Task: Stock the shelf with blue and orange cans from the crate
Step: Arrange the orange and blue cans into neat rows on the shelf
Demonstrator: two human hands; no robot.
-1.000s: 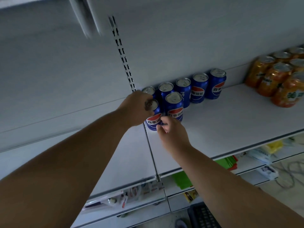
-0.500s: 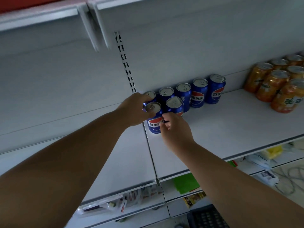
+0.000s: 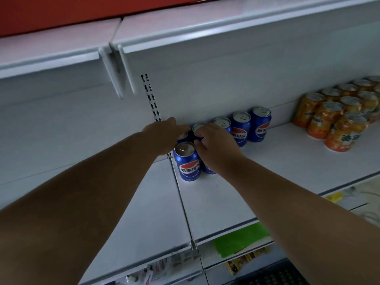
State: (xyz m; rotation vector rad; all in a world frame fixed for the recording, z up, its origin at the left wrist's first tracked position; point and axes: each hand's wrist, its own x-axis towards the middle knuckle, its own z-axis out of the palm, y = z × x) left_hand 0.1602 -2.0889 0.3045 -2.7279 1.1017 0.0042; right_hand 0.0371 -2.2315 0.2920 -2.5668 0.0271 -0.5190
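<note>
The left hand point(image 3: 164, 134) is now reaching further back than half a second ago, past the front blue can point(image 3: 187, 161), which is standing free just in front of it, upright on the shelf point(image 3: 277, 161). Its fingers are lying fairly straight over the top of a back-row can; whether they are gripping anything cannot be told. The right hand point(image 3: 216, 147) has moved up as well: its grip is curled around the second front can point(image 3: 208, 168), which is mostly hidden under the palm, just right of the free can. To the right of this hand the back row of blue cans point(image 3: 241, 128) is standing along the wall, and the orange cans point(image 3: 329, 120) are grouped well apart, further right. This suggests the two new cans are set and only being straightened. The crate point(image 3: 277, 274) is probably the dark grid at the bottom edge.
</note>
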